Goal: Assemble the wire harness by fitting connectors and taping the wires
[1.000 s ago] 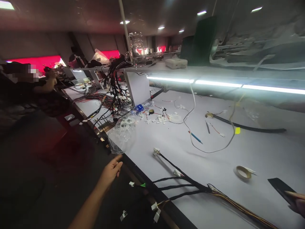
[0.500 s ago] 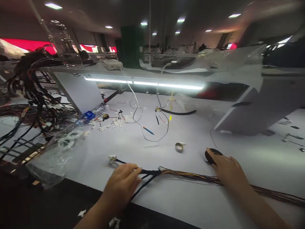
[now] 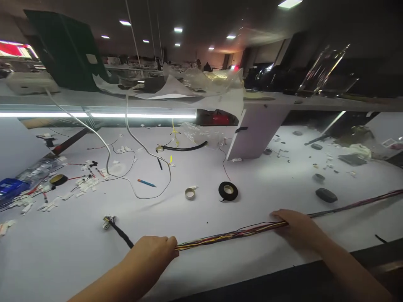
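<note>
Both our left hand (image 3: 154,256) and right hand (image 3: 298,228) grasped the wire bundle (image 3: 226,237) along the near side of the table (image 3: 176,214), for we had just set down the black tape roll (image 3: 223,191), freeing both for wires.

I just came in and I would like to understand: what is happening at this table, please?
A person holds a long bundle of wires above the near part of the table. The left hand grips it near its black-wrapped end, which leads to white connectors. The right hand grips the bundle farther right. A black tape roll lies beyond the bundle, untouched, with a blue pen-like tool farther left.
</note>
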The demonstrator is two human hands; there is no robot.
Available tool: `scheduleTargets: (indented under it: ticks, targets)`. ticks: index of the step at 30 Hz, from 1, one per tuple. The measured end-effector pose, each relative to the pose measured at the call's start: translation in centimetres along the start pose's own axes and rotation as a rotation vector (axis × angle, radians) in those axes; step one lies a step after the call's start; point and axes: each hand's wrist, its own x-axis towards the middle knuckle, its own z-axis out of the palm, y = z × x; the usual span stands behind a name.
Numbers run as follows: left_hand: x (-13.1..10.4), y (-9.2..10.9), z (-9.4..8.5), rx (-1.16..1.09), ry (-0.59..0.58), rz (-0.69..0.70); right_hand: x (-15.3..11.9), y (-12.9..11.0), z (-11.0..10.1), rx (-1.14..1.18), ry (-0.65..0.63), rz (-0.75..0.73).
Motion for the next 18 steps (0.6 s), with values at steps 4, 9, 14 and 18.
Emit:
scheduleTargets:
  ticks: [4,9,14,18]
  targets:
    - [-0.5,0.1,-2.4,-0.191,-0.166,-0.022,2.2,-10.2,-0.7,-0.009,-0.016,-0.23]
    - [-1.2,-1.2,-2.9,-0.518,-0.197,0.033,6.4,-26.7,-1.8,0.11,0.054,-0.441]
    - [-2.1,-1.4,-1.2,-0.676,-0.141,-0.044,7.7,-30.2,-2.1,0.15,0.06,-0.465]
    - [-1.6,-1.2,0.5,-0.635,-0.022,-0.07,7.3,-30.2,-1.7,0.179,0.025,-0.49]
